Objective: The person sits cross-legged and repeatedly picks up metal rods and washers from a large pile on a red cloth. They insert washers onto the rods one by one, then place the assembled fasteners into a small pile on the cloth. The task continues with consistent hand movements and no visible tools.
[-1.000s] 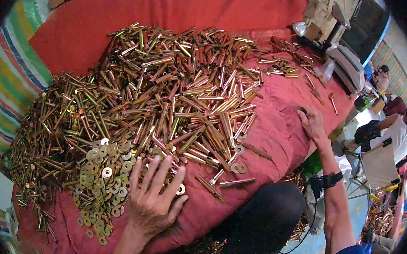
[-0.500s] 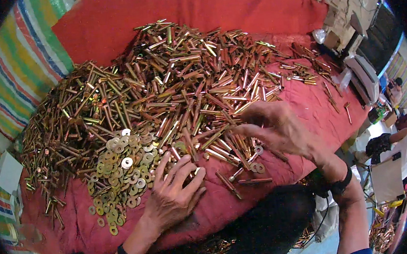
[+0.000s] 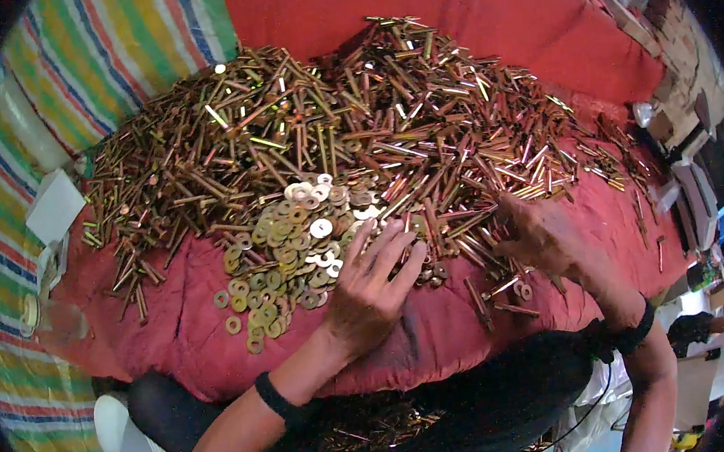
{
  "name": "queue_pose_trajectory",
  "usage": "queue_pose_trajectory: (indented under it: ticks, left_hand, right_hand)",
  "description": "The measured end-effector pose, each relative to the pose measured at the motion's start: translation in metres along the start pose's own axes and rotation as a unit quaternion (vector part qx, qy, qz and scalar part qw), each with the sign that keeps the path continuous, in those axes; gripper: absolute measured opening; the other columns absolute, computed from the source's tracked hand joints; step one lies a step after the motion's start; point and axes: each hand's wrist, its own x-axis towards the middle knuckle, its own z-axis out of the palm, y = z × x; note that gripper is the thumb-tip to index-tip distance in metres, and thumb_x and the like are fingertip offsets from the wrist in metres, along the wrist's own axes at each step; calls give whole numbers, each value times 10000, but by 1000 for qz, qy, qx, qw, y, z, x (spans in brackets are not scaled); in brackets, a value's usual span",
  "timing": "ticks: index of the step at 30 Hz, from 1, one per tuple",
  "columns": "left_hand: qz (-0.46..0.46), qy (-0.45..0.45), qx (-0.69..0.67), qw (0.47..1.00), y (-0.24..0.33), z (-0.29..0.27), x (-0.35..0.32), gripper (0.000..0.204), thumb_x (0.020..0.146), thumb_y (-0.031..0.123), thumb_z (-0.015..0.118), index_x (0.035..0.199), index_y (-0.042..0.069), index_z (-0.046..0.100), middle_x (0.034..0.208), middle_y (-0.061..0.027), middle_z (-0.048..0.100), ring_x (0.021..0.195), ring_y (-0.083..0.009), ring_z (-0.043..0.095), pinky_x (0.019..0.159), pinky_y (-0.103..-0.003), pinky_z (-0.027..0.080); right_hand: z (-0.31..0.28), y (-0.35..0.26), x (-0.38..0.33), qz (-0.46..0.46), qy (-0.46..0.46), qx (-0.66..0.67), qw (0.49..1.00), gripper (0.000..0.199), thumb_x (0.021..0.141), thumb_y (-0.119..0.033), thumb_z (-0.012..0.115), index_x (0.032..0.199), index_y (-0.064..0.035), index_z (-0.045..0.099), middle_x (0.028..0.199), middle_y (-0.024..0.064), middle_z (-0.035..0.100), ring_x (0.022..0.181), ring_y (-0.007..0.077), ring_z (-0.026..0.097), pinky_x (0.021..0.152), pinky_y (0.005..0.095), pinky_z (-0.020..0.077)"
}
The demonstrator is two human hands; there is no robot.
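My left hand rests palm down at the right edge of a heap of flat brass-coloured washers. Its fingers are spread apart, their tips over the washers, and I see nothing held in them. My right hand reaches into the near right side of a big pile of slim coppery metal tubes. Blur and shadow cover its fingertips, so whether they pinch a tube cannot be made out. Just below that hand lie a few loose tubes and a loose washer.
A red padded cloth lies under the piles. Longer bolt-like pieces fill the left side. Striped plastic sheeting and a white box border the left. More metal pieces lie below my legs; a white shoe shows at lower left.
The whole view has shifted, so the piles sit further right and higher. My right hand has lowered slightly toward the tubes. My left hand stays at the edge of the washers.
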Motion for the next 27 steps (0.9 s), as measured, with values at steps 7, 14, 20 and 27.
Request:
queue_pose_trajectory:
  ticks: [7, 14, 20, 27]
  left_hand:
    - [-82, 75, -12, 994, -7, -19, 5, 303, 902, 127, 759, 1191, 36, 734, 1225, -132, 705, 1238, -356, 647, 1157, -541, 444]
    - [-186, 92, 14, 978, -45, -110, 10, 241, 887, 79, 745, 1125, 47, 765, 1189, -144, 744, 1193, -310, 687, 1156, -493, 445]
    - [-328, -35, 46, 943, -90, -234, -32, 191, 881, 108, 736, 1045, 23, 784, 1060, -137, 783, 1020, -272, 742, 975, -400, 543]
    - [-360, -177, 43, 915, -141, -275, -89, 270, 867, 189, 696, 1049, 6, 775, 976, -192, 768, 921, -350, 742, 838, -436, 571]
  right_hand:
    - [-10, 26, 16, 31, 74, -14, 997, 400, 787, -217, 872, 1074, -69, 636, 884, 140, 736, 839, 355, 720, 739, 463, 556]
    - [-44, -2, 36, -78, 296, 161, 938, 191, 920, -134, 673, 1069, -24, 625, 795, 114, 662, 689, 219, 644, 652, 345, 509]
    - [-73, -116, -17, -33, 123, 458, 880, 402, 840, -4, 605, 1240, 36, 627, 937, 115, 700, 778, 194, 669, 680, 342, 546]
    - [-47, -205, -74, 44, -69, 557, 827, 373, 677, -194, 560, 957, 43, 630, 677, 70, 606, 551, 141, 563, 515, 260, 422]
